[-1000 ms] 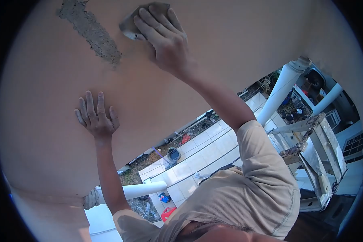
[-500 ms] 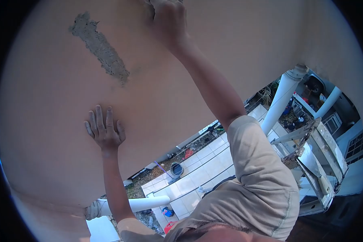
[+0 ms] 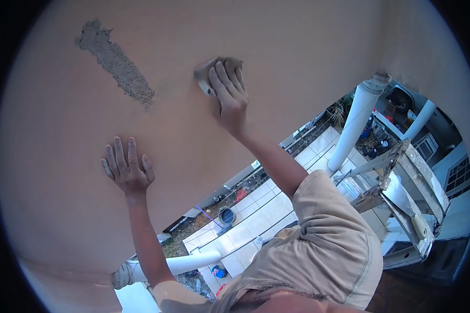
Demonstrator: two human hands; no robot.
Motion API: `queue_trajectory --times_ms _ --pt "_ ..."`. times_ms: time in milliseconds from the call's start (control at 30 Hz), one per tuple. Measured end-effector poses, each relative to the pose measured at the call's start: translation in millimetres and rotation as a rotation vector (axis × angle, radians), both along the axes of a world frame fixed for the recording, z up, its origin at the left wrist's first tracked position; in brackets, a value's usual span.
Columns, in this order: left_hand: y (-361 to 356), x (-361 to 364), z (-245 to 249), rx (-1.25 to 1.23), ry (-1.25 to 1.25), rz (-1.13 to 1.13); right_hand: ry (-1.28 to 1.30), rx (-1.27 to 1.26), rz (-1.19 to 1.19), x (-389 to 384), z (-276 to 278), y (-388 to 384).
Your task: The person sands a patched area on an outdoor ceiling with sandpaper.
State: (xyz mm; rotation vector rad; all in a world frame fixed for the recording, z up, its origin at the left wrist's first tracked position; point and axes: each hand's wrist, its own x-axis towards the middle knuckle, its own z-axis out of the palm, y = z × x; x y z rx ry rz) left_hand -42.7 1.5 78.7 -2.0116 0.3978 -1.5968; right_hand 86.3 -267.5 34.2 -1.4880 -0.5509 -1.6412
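My left hand (image 3: 130, 172) lies flat on the tan plastered surface (image 3: 177, 161), fingers spread and nothing under them that I can see. Up and to the right, my right hand (image 3: 230, 94) presses a greyish piece of sandpaper or cloth (image 3: 206, 73) against the same surface, its fingers laid over it. A rough grey patch (image 3: 117, 62) runs diagonally across the plaster, left of my right hand and above my left hand.
A worn ladder (image 3: 402, 198) stands at the right. White columns (image 3: 357, 120) rise at the right and lower left. Below are a tiled floor (image 3: 245, 219), a dark bucket (image 3: 226, 215) and a blue container (image 3: 219, 271).
My right hand has come down from the top edge of view with the piece, which now shows more fully. My left hand stays flat; the view has shifted slightly.
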Motion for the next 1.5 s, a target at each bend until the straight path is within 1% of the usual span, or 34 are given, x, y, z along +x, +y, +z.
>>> queue_trajectory --times_ms 33,67,133,167,200,233,267,300,367,433,467,500,567,633,667,700,767,800,833,900,933,1000,1033,1067,1100,1133,1167,1200,1233,1300,1333,1400,1433,1500 --pt "0 2 0 -0.002 -0.004 0.002 0.041 -0.14 0.02 -11 -56 13" --pt "1 0 -1 -0.001 0.0 0.013 0.047 -0.137 0.016 -14 -62 4" --pt "-1 3 1 -0.002 -0.012 0.014 0.07 -0.333 0.102 -10 -71 -18" --pt "0 -2 0 0.01 0.009 0.012 0.048 -0.174 0.053 -2 -39 -29" --pt "0 -4 -1 0.021 0.028 0.009 0.017 -0.015 -0.007 18 15 -49" --pt "-2 -3 -1 0.014 0.018 0.012 0.084 0.145 0.109 35 56 -66" --pt "-3 -1 0 0.003 0.005 0.017 0.148 0.301 0.226 45 80 -77" --pt "-4 -1 -1 -0.003 0.004 0.015 0.147 0.294 0.224 44 72 -70" --pt "-2 -1 -1 -0.01 0.004 0.01 0.04 0.191 -0.055 26 8 -35" --pt "-4 3 0 -0.003 -0.008 -0.004 0.124 -0.08 0.014 -7 -115 -2" --pt "-3 -1 -1 0.007 -0.003 0.006 0.161 -0.226 0.054 -16 -150 -2" --pt "-3 2 1 0.007 -0.007 0.012 0.157 -0.227 0.06 -7 -138 -14" --pt "-2 -2 -1 0.007 0.014 0.023 0.117 -0.136 0.024 9 -80 -47" --pt "-3 -1 -2 0.009 0.012 0.014 0.1 0.179 -0.02 39 -3 -73" --pt "-4 2 -2 -0.001 -0.013 0.01 0.103 0.316 -0.033 50 16 -77" --pt "-4 3 -2 0.0 -0.013 0.007 0.103 0.318 -0.035 48 9 -66" --pt "-3 2 -2 0.01 -0.012 0.016 0.12 0.26 -0.036 19 -48 -31" --pt "-4 4 -1 0.016 -0.01 0.001 0.164 0.071 0.017 -3 -111 -8" --pt "-4 4 -2 0.015 -0.008 -0.004 0.212 -0.121 0.074 -19 -160 8" --pt "-3 5 -2 0.017 -0.01 0.006 0.19 -0.164 0.096 -12 -150 -20" --pt "-3 5 -2 0.02 -0.014 0.023 0.175 -0.208 0.125 -8 -134 -31" --pt "-1 -1 -2 0.027 0.003 0.043 0.14 0.15 0.017 30 -51 -64" --pt "-2 0 -1 0.031 -0.005 0.037 0.138 0.279 0.01 50 -17 -81" --pt "-4 1 -2 0.031 -0.015 0.033 0.133 0.405 0.003 62 2 -89" --pt "-4 1 -4 0.027 -0.015 0.036 0.133 0.4 0.006 58 -8 -78" --pt "-4 -1 -3 0.031 -0.012 0.044 0.152 0.342 -0.023 43 -37 -55" --pt "-4 1 -2 0.038 -0.019 0.046 0.16 0.287 -0.057 26 -69 -35" --pt "-4 3 -1 0.037 -0.026 0.036 0.183 0.121 -0.002 2 -125 -10" --pt "-3 1 -3 0.03 -0.017 0.03 0.214 -0.045 0.054 -27 -138 -3" --pt "-2 5 -2 0.026 -0.015 0.025 0.19 -0.076 0.059 -4 -142 -16" --pt "-1 5 -3 0.027 -0.014 0.029 0.188 -0.104 0.074 0 -122 -29" --pt "2 2 -3 0.033 -0.001 0.035 0.151 0.183 0.039 28 -20 -63" --pt "2 3 -2 0.034 -0.003 0.036 0.156 0.182 0.036 37 -1 -66" --pt "2 -1 -6 0.024 -0.007 0.044 0.142 0.369 0.016 47 19 -62"
